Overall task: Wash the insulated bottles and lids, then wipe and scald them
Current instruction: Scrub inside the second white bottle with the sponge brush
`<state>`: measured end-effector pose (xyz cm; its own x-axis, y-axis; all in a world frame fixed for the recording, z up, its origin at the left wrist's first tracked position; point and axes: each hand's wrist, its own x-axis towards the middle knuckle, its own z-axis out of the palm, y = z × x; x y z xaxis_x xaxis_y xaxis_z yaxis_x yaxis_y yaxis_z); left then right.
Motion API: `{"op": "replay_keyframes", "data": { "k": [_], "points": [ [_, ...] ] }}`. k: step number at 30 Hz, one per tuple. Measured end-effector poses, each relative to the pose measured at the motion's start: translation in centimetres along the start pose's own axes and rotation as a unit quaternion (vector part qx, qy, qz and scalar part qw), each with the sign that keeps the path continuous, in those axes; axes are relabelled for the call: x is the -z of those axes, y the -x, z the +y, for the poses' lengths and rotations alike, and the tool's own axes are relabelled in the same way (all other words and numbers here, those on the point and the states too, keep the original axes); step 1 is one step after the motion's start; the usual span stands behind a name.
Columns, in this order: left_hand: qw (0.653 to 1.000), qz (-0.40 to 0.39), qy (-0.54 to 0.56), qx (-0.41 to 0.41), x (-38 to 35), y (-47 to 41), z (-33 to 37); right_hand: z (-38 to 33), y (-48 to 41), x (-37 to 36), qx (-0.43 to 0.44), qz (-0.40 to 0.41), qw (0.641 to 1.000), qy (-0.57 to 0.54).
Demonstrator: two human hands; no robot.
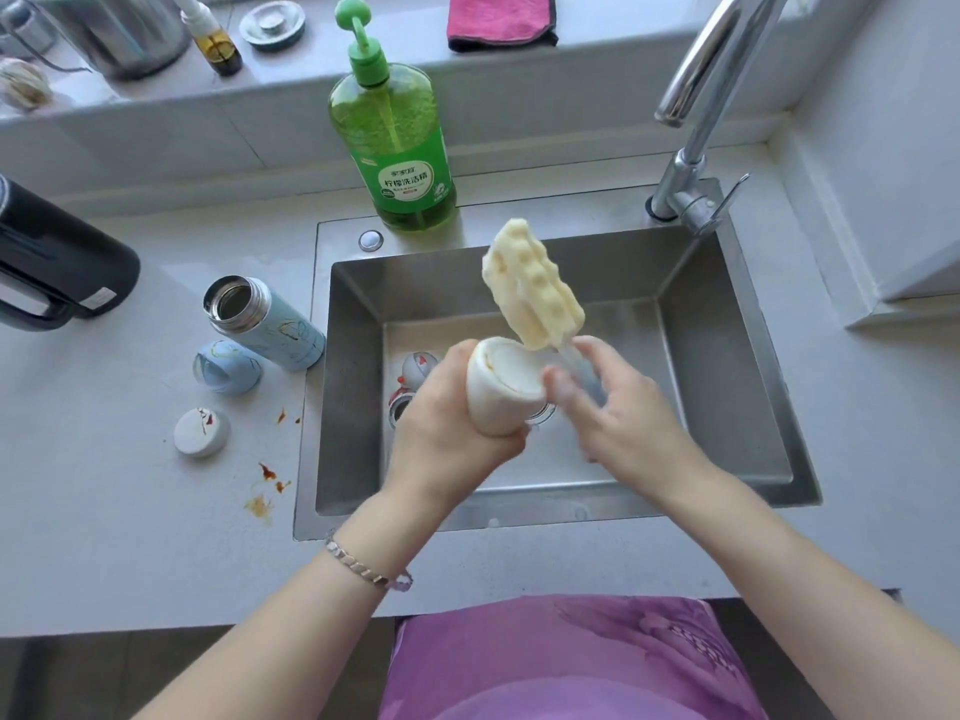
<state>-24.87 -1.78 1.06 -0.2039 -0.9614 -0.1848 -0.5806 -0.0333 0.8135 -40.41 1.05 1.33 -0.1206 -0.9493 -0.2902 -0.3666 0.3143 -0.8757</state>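
Over the steel sink [727,356], my left hand [441,423] grips a white cup-shaped lid [501,392], its open side turned up and to the right. My right hand [618,407] holds the clear handle of a yellow sponge brush [532,285], whose head stands just above the lid's rim. A white bottle with red marks [415,368] lies in the sink basin, mostly hidden behind my left hand. On the counter to the left stand an open light blue insulated bottle [265,322], its blue lid [226,367] and a small white lid [201,431].
A green dish soap pump bottle [397,142] stands behind the sink, and the faucet [691,111] rises at the back right. A dark kettle [52,262] sits at the far left. Brown-red spills [267,485] mark the counter. A pink cloth [501,18] lies on the sill.
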Motion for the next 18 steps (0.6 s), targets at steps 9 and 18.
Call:
{"op": "replay_keyframes", "data": {
  "k": [9, 18],
  "points": [
    [0.999, 0.033, 0.014, -0.01, 0.8, -0.9, -1.1, 1.2, 1.8, 1.5, 0.024, -0.041, 0.987, 0.152],
    [0.996, 0.071, 0.026, -0.037, 2.1, -1.9, -0.2, 1.7, 2.3, 3.6, -0.046, 0.015, 0.997, 0.056]
  ]
}}
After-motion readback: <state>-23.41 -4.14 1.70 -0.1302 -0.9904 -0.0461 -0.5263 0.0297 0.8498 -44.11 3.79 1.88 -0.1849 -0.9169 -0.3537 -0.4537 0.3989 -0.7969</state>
